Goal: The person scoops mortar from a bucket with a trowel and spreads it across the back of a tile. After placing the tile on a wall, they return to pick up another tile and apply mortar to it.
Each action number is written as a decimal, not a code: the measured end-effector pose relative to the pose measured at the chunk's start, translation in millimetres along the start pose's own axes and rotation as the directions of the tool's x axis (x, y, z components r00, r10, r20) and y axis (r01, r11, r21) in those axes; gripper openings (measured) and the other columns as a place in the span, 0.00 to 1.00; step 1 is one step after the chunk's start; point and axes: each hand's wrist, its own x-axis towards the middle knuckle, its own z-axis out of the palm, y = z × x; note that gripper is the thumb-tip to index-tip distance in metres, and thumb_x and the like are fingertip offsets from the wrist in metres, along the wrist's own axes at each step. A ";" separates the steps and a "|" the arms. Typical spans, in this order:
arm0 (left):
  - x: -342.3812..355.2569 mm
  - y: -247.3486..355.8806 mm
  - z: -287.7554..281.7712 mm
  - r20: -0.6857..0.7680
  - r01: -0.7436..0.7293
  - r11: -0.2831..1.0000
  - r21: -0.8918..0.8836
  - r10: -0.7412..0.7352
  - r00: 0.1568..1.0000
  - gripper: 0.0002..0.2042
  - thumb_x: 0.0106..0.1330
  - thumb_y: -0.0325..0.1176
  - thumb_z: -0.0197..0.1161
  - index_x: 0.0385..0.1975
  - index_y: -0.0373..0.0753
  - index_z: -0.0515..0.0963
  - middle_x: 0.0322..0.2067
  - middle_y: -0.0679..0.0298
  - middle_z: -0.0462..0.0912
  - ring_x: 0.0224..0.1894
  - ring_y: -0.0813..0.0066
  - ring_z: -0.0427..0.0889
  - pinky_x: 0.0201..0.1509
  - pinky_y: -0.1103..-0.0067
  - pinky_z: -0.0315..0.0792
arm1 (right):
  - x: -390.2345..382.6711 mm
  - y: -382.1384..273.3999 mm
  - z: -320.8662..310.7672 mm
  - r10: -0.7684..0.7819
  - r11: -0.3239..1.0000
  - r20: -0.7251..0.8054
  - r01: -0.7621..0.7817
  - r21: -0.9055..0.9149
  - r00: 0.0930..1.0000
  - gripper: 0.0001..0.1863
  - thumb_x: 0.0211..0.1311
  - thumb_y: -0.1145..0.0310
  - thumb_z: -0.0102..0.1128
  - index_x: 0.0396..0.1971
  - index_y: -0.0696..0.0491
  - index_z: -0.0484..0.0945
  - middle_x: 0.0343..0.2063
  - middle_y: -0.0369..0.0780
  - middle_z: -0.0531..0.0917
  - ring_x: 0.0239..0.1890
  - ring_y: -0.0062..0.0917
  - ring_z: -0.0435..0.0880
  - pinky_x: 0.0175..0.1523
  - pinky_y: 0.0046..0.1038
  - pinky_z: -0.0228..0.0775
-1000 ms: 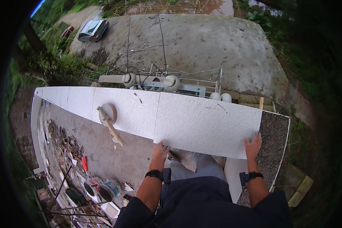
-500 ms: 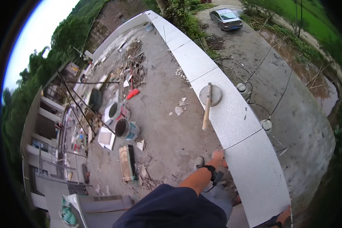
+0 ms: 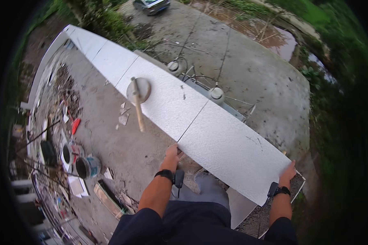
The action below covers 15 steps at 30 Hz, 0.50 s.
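Observation:
A long pale grey speckled stone slab (image 3: pixel 237 151) lies along the top of a low wall, its far end at a thin dark joint. My left hand (image 3: pixel 173 153) grips its near long edge beside that joint, fingers partly hidden below. At the slab's right end, my right hand (image 3: pixel 288 173) is closed round the outer edge, its fingers mostly out of sight. On the neighbouring slab (image 3: pixel 163 98) beyond the joint rests a round grey disc (image 3: pixel 144 90). A wooden-handled tool, seemingly a mallet (image 3: pixel 138 110), lies over the disc, its handle sticking out past the slab's inner edge.
Two rounded pale fixtures (image 3: pixel 216 95) on a metal frame stand just outside the wall. Buckets (image 3: pixel 88 166), a long box (image 3: pixel 108 199) and rubble lie on the concrete floor to the left. A bare grey piece (image 3: pixel 242 206) shows under the slab's near end.
The view has swung to the right, bringing my right hand and forearm fully in. Both hands stay at the slab's edges; the mallet keeps its place on the neighbouring slab.

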 end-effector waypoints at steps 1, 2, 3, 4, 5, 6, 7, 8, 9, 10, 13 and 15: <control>-6.4 -1.9 12.6 0.035 0.016 0.999 0.031 -0.017 0.999 0.10 0.68 0.34 0.48 0.41 0.38 0.74 0.36 0.60 0.79 0.39 0.65 0.79 0.46 0.66 0.75 | 2.3 -2.7 -15.9 0.013 1.000 -0.048 -0.013 0.005 0.999 0.34 0.58 0.46 0.57 0.36 0.71 0.79 0.34 0.53 0.84 0.35 0.39 0.82 0.43 0.37 0.71; -17.3 -3.7 21.4 0.065 0.023 0.999 0.026 -0.024 0.998 0.11 0.68 0.36 0.48 0.42 0.38 0.74 0.38 0.60 0.79 0.41 0.65 0.78 0.49 0.66 0.74 | 5.1 0.3 -30.7 -0.012 0.997 -0.076 0.017 0.072 0.997 0.34 0.59 0.47 0.57 0.39 0.71 0.78 0.35 0.53 0.83 0.37 0.39 0.82 0.44 0.37 0.71; -26.7 -3.3 27.5 0.092 0.023 1.000 0.015 -0.024 0.995 0.11 0.69 0.37 0.48 0.42 0.38 0.73 0.40 0.60 0.79 0.42 0.64 0.78 0.51 0.66 0.73 | 6.7 1.5 -41.4 -0.039 0.989 -0.100 0.053 0.140 0.994 0.34 0.59 0.48 0.58 0.41 0.72 0.77 0.37 0.53 0.83 0.38 0.38 0.82 0.44 0.37 0.71; -31.3 -4.5 25.7 0.101 0.056 0.998 -0.017 -0.054 0.993 0.13 0.69 0.37 0.48 0.46 0.37 0.72 0.44 0.60 0.78 0.47 0.65 0.76 0.55 0.65 0.70 | 5.6 -1.7 -47.7 -0.032 0.988 -0.116 0.049 0.146 0.993 0.34 0.59 0.48 0.58 0.41 0.72 0.77 0.37 0.53 0.83 0.38 0.38 0.82 0.44 0.37 0.71; -36.0 -4.1 22.2 0.116 0.057 0.998 -0.002 -0.056 0.992 0.13 0.69 0.37 0.48 0.46 0.37 0.72 0.44 0.60 0.78 0.47 0.65 0.76 0.55 0.65 0.70 | 3.9 -4.4 -54.6 -0.068 0.971 -0.145 0.099 0.217 0.987 0.32 0.60 0.49 0.58 0.41 0.70 0.78 0.35 0.48 0.83 0.36 0.35 0.81 0.43 0.35 0.70; -38.9 -5.0 16.6 0.131 0.065 0.998 -0.025 -0.061 0.990 0.14 0.69 0.38 0.48 0.47 0.37 0.71 0.46 0.59 0.76 0.49 0.64 0.75 0.57 0.64 0.69 | 0.8 -7.5 -64.6 -0.100 0.947 -0.182 0.150 0.284 0.978 0.30 0.61 0.50 0.58 0.41 0.69 0.78 0.33 0.44 0.82 0.35 0.31 0.79 0.42 0.33 0.70; -44.0 -5.7 9.9 0.145 0.075 0.996 -0.049 -0.067 0.987 0.15 0.69 0.38 0.48 0.49 0.36 0.70 0.49 0.58 0.75 0.52 0.64 0.73 0.58 0.64 0.68 | -2.9 -12.3 -76.6 -0.089 0.947 -0.204 0.146 0.285 0.975 0.30 0.61 0.50 0.58 0.41 0.69 0.78 0.33 0.44 0.82 0.35 0.31 0.79 0.42 0.33 0.70; -50.3 -6.2 -0.1 0.203 0.076 0.995 -0.058 -0.063 0.977 0.15 0.69 0.38 0.48 0.49 0.36 0.70 0.51 0.58 0.73 0.53 0.64 0.71 0.60 0.64 0.67 | -6.3 -16.5 -91.8 -0.107 0.913 -0.160 0.161 0.376 0.981 0.27 0.63 0.52 0.57 0.39 0.67 0.78 0.30 0.40 0.79 0.33 0.27 0.76 0.42 0.30 0.68; -62.8 -2.4 -8.7 0.263 0.079 0.995 -0.060 -0.061 0.963 0.16 0.69 0.37 0.49 0.50 0.35 0.69 0.52 0.57 0.71 0.55 0.63 0.70 0.61 0.63 0.66 | -14.1 -23.1 -109.0 -0.127 0.869 -0.125 0.171 0.464 0.984 0.24 0.65 0.54 0.56 0.37 0.65 0.78 0.27 0.35 0.77 0.32 0.23 0.73 0.41 0.27 0.67; -74.7 1.7 -19.1 0.271 0.084 0.992 -0.090 -0.056 0.961 0.17 0.68 0.38 0.49 0.50 0.34 0.68 0.54 0.57 0.70 0.56 0.62 0.69 0.62 0.64 0.65 | -30.6 -37.1 -126.5 -0.108 0.871 -0.158 0.170 0.462 0.982 0.24 0.65 0.54 0.56 0.37 0.65 0.78 0.27 0.35 0.77 0.32 0.23 0.73 0.41 0.27 0.67; -108.2 15.8 -50.6 0.230 0.092 0.969 -0.227 -0.039 0.972 0.20 0.68 0.42 0.49 0.53 0.33 0.66 0.58 0.57 0.66 0.58 0.60 0.67 0.64 0.65 0.64 | -106.2 -89.7 -172.5 -0.240 0.738 -0.233 0.334 0.586 0.942 0.21 0.69 0.55 0.52 0.37 0.62 0.76 0.29 0.31 0.71 0.32 0.19 0.68 0.41 0.23 0.64; -136.9 31.5 -62.4 0.256 0.102 0.963 -0.249 -0.036 0.966 0.21 0.68 0.44 0.50 0.52 0.33 0.68 0.56 0.56 0.68 0.58 0.60 0.68 0.63 0.63 0.65 | -157.2 -114.2 -190.6 -0.263 0.687 -0.433 0.483 0.543 0.862 0.21 0.71 0.54 0.48 0.40 0.61 0.73 0.33 0.32 0.72 0.35 0.17 0.68 0.44 0.23 0.63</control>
